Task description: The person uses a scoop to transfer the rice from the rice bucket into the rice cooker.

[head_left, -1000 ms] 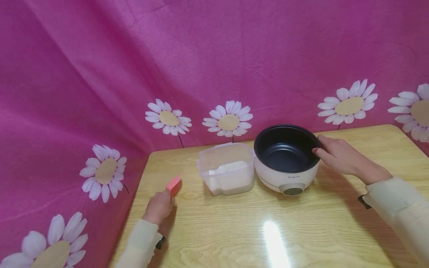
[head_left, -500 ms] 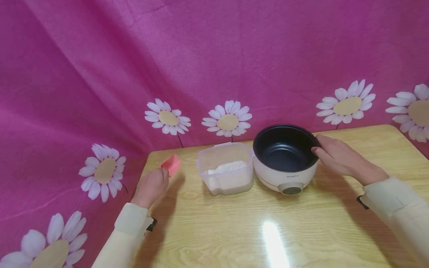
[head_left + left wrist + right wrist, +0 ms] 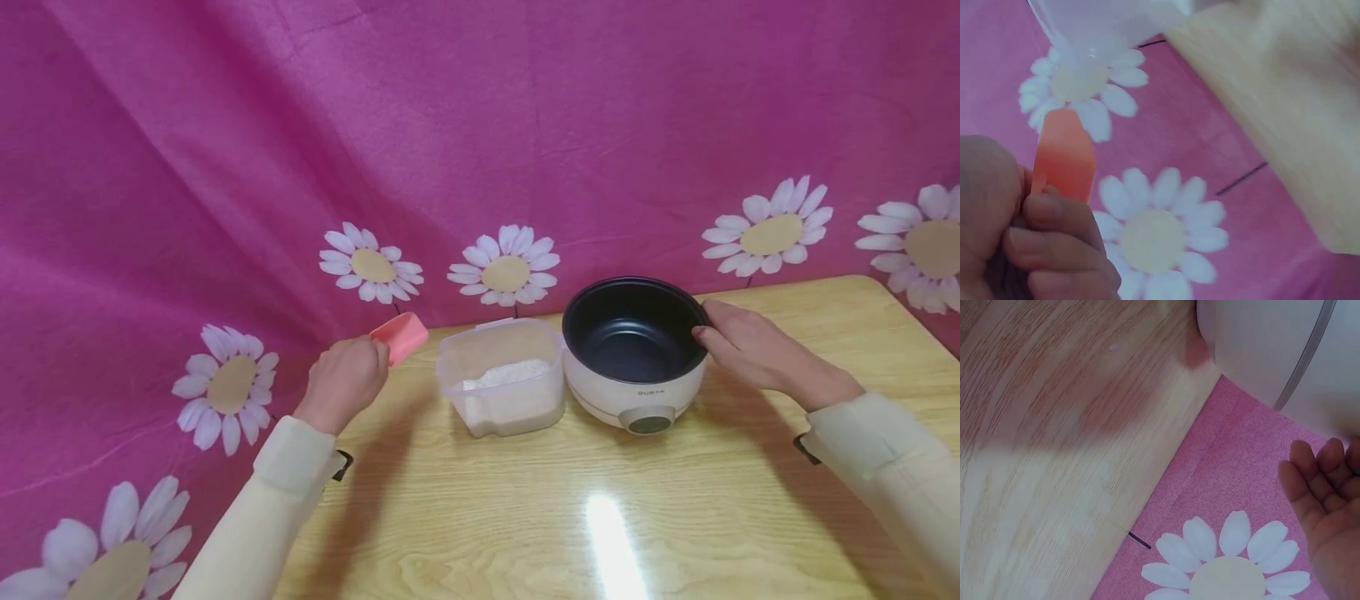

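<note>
My left hand holds a small pink scoop by its handle, raised over the table's far left part. In the left wrist view, curled fingers wrap the handle, and the orange-looking scoop head sticks out past them. Right of it stands a clear plastic bin partly filled with white rice. Against the bin sits a white electric pot with a bare black inside. My right hand grips the pot's right rim, thumb on top. Its fingers show beside the pot's wall in the right wrist view.
The wooden table carries a bright light reflection near its front. A pink cloth with white daisies hangs behind the table and along its left side. The pot's dial faces me.
My left hand has lifted the scoop off the table's left side, moving it up and back, then slightly right towards the bin. The right hand stays on the pot's rim.
</note>
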{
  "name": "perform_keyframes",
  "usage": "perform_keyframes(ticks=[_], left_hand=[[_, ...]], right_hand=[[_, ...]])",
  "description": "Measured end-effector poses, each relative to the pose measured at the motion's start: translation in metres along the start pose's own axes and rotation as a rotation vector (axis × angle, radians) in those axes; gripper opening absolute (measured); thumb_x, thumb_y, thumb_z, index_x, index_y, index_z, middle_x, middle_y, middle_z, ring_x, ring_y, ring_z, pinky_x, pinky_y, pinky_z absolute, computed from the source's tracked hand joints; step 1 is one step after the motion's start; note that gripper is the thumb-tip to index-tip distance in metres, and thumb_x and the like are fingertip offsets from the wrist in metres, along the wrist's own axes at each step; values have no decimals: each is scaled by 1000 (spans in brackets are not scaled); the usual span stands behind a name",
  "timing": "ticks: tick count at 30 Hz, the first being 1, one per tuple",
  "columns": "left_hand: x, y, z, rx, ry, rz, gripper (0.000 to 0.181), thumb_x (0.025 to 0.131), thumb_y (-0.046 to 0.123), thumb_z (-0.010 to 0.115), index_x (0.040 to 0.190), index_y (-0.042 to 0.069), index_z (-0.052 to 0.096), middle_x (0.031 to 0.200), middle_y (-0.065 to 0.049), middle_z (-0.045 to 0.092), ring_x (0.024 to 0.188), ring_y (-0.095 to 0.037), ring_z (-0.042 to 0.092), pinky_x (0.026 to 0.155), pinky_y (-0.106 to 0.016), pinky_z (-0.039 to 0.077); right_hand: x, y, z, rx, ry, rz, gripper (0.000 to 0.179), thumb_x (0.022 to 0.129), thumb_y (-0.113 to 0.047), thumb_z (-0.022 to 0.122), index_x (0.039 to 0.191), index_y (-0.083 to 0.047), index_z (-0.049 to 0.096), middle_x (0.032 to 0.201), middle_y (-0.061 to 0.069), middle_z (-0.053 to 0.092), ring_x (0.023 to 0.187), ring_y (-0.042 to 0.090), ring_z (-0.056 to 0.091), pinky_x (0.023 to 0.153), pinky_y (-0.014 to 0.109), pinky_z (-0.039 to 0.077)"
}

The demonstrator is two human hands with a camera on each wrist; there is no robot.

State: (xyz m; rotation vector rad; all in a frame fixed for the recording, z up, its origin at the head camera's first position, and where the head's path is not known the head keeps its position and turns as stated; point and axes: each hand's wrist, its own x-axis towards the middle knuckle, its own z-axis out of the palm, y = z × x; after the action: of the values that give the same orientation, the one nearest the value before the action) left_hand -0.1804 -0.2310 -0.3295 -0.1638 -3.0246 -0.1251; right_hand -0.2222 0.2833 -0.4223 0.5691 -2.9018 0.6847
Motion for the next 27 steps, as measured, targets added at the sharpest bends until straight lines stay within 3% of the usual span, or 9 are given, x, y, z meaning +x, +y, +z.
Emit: perform_keyframes(ticks=[4,7,12,18,22,27], left_hand=[[1,18,-7,147,50,167,27,96,11,55,70,8,54,58,-6,48,48,-25,47,42,-39,42],[2,30,-9,214,53,225,26,96,11,58,70,10,54,57,-4,47,47,-23,45,40,-37,39],[11,47,-8,188,-34,225,30,97,13,56,68,13,52,58,-2,45,52,-23,47,45,-37,38],[25,61,1,260,-165,291,27,98,16,59,71,16,57,61,0,50,56,-22,51,51,-40,47],[34,70,7,291,-256,290,31,100,20,55,70,16,55,62,1,44,57,-19,45,51,-34,42],[41,81,9,352,-318,286,34,102,22,53,68,15,52,61,1,38,55,-18,40,49,-30,37]], right_hand=[[0,2,1,1,24,-33,13,101,-19,51,101,-8,58,91,6,61,87,23,56,77,42,46],[0,3,3,6,37,-49,12,100,-17,51,100,-8,60,91,6,61,87,23,56,77,42,46],[0,5,6,5,66,-77,11,99,-15,51,97,-8,60,90,6,62,86,22,57,76,42,45],[-1,4,6,11,83,-73,10,99,-15,51,97,-9,58,87,5,60,84,22,56,75,42,45],[-1,4,7,13,91,-68,9,99,-15,51,97,-9,58,84,3,58,82,20,55,72,40,44],[-1,2,5,15,70,-51,11,100,-16,51,99,-8,58,84,3,58,83,20,55,73,40,44]])
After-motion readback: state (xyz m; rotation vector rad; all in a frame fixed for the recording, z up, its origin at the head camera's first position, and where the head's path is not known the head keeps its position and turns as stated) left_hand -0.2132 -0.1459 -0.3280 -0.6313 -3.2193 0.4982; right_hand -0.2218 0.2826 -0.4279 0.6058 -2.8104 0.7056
